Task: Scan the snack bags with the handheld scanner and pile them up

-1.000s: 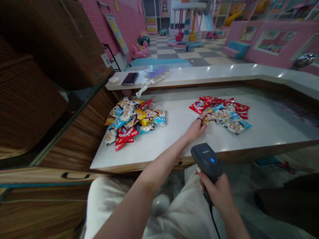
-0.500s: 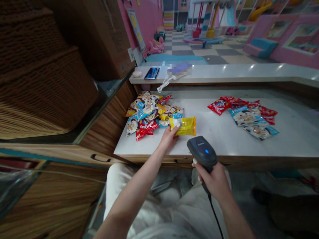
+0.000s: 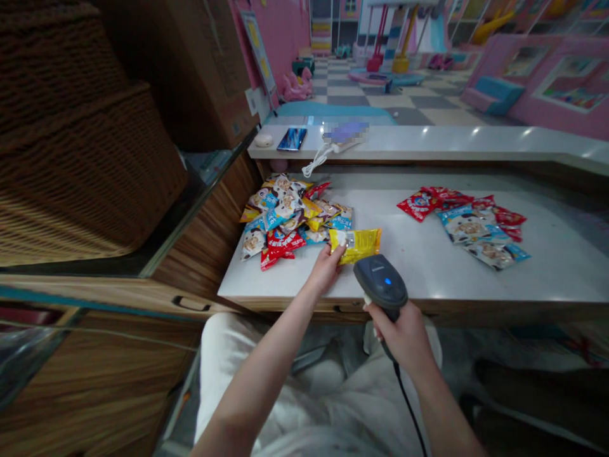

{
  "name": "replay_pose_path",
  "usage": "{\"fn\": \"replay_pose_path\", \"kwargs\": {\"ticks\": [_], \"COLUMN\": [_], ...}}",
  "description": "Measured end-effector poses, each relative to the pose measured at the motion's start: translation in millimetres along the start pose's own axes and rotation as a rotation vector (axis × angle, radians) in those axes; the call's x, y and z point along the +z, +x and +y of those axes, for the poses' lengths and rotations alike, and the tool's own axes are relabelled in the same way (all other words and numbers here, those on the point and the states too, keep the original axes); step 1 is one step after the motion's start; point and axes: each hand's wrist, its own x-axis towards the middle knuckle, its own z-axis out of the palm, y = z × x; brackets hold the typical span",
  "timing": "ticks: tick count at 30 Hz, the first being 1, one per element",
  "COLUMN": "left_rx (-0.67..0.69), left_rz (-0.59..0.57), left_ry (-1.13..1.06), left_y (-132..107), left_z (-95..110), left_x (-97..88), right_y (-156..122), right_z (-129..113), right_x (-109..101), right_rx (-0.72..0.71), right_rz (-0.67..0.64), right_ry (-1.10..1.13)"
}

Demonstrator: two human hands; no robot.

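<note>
The left hand (image 3: 326, 270) pinches a yellow packet (image 3: 356, 245) by its near end, a grip that keeps the printed face clear. The right hand (image 3: 394, 336) wraps a scanner (image 3: 380, 282), just beside the packet. A left pile (image 3: 285, 219) of snacks sits just left of the packet; a right pile (image 3: 469, 225) lies well right of it.

Pink walls (image 3: 280, 32) edge a checkered floor (image 3: 361, 95) (grey and cream) beyond the counter (image 3: 451, 141).

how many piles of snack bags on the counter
2. The left pile sits near the end of the white counter, the right pile further along it. The yellow bag in the left hand is beside the left pile, in neither.
</note>
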Motion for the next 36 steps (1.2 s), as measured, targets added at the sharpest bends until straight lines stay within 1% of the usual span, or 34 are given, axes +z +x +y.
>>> {"fn": "replay_pose_path", "kwargs": {"ticks": [5, 11, 15, 17, 19, 21, 23, 25, 27, 28, 30, 32, 33, 34, 36], "left_rx": [0.003, -0.029, 0.048, 0.120, 0.224, 0.355, 0.518, 0.699, 0.874, 0.951, 1.069, 1.110, 1.085, 1.028, 0.879], "left_rz": [0.006, -0.008, 0.000, -0.003, -0.021, -0.032, -0.004, 0.078, 0.200, 0.260, 0.351, 0.399, 0.407, 0.396, 0.335], "left_ry": [0.016, 0.009, 0.039, 0.138, 0.290, 0.465, 0.657, 0.881, 1.085, 1.165, 1.275, 1.362, 1.416, 1.480, 1.596], "left_y": [-1.5, -4.8, -6.8, -12.0, -21.1, -32.9, -44.5, -52.3, -52.6, -49.2, -35.1, -13.8, -2.0, 9.5, 29.0], "left_z": [1.5, 6.2, 6.0, 11.5, 22.9, 39.0, 58.0, 78.9, 101.0, 112.4, 134.6, 153.6, 161.0, 166.7, 173.1], "left_x": [2.6, 5.9, 5.7, 5.7, 4.8, 1.6, -4.6, -13.2, -22.2, -26.4, -33.9, -41.1, -44.9, -49.1, -58.2], "right_y": [-0.5, -3.3, -4.7, -5.7, -7.4, -10.1, -13.4, -16.7, -19.3, -20.3, -21.2, -21.0, -20.7, -20.2, -19.3], "right_z": [-1.9, -1.7, 6.2, 15.8, 29.0, 43.4, 56.2, 65.3, 70.6, 72.1, 74.2, 75.7, 76.4, 77.2, 78.9], "right_x": [-1.0, -2.0, -4.7, -6.6, -8.6, -10.6, -12.4, -13.7, -14.0, -13.8, -12.9, -11.9, -11.7, -11.9, -13.5], "right_rx": [0.006, 0.022, 0.050, 0.059, 0.068, 0.074, 0.087, 0.102, 0.109, 0.109, 0.108, 0.109, 0.110, 0.110, 0.114], "right_rz": [-0.009, 0.030, 0.044, 0.047, 0.028, 0.037, 0.044, 0.044, 0.055, 0.061, 0.064, 0.058, 0.058, 0.062, 0.074], "right_ry": [-0.013, -0.013, 0.021, 0.077, 0.120, 0.149, 0.168, 0.160, 0.145, 0.139, 0.139, 0.151, 0.156, 0.158, 0.151]}}
